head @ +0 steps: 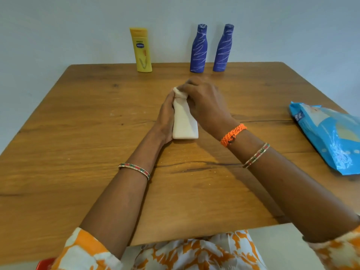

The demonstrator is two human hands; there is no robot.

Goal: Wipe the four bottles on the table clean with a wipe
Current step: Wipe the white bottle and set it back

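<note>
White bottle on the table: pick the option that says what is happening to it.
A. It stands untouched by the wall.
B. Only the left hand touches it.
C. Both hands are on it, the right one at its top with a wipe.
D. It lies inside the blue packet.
C: the left hand holds the white bottle at its side while the right hand presses a wipe round its top.

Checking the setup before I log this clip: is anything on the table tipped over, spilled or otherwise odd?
Nothing spilled. The yellow bottle and two blue bottles stand upright at the far edge. Only the white bottle is off its base, held by the left hand while the right hand wipes its top.
</note>
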